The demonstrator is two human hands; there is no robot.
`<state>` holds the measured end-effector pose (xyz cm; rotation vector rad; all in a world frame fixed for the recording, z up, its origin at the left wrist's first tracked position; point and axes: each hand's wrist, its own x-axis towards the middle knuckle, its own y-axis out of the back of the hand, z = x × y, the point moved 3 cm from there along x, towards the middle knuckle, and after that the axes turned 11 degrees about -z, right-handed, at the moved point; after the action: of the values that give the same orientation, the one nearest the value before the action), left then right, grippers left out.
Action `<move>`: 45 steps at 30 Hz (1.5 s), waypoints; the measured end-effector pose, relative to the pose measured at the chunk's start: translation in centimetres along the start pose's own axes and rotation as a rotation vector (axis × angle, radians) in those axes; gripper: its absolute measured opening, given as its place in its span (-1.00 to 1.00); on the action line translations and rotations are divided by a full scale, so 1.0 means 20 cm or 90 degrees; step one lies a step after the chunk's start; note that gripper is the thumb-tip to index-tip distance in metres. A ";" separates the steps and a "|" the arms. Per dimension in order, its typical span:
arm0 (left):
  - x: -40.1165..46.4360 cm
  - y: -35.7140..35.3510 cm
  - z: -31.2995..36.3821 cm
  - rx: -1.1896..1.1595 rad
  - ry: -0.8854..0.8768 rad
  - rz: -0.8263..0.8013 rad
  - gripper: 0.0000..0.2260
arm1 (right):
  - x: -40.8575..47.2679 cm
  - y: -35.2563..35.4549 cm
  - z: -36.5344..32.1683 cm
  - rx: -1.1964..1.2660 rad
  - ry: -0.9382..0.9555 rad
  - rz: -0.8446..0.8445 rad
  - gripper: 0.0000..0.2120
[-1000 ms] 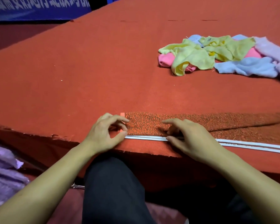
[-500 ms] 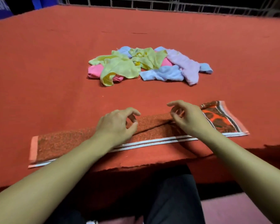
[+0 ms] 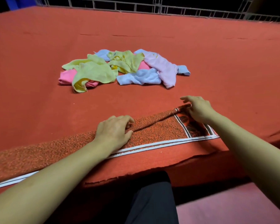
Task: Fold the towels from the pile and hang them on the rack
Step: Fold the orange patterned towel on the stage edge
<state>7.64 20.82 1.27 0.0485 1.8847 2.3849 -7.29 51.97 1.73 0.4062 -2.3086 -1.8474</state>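
Orange terry cloth, a long towel (image 3: 152,130) with a white-striped hem, lies folded lengthwise along the near edge of the red tabletop (image 3: 39,62), its left end running out of view and its patterned right end stopping short of the tabletop's right side. The left hand (image 3: 114,131) rests on the towel's middle, fingers curled and pinching the raised fold at its far edge. The right hand (image 3: 199,109) pinches the far corner of the patterned end, index finger stretched out above the cloth. Beyond the towel, across a bare strip of red surface, sits the pile (image 3: 120,70) of yellow, pink, blue and lilac towels, with wide open surface around it. A metal rack (image 3: 152,7) lines the tabletop's far edge.
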 end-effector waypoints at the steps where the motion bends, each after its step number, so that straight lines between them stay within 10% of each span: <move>1: 0.00 0.00 0.00 0.004 -0.001 -0.002 -0.71 | 0.01 -0.01 0.01 -0.007 -0.006 -0.021 -0.46; 28: -0.22 -0.06 0.05 -0.055 -0.148 0.003 -0.71 | -0.65 -0.06 0.23 -0.087 0.212 0.133 -0.52; 37: -0.13 -0.04 0.12 -0.067 -0.118 -0.004 -0.76 | -0.53 0.08 0.33 0.272 -0.145 0.220 -0.71; 45: 0.28 -0.05 0.44 -0.202 -0.179 -0.017 -0.80 | -0.39 -0.01 0.35 0.253 -0.174 -0.046 -0.40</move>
<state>2.84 30.13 2.20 0.3122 1.3661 2.4725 -1.94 60.75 0.39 0.3024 -2.8937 -1.5474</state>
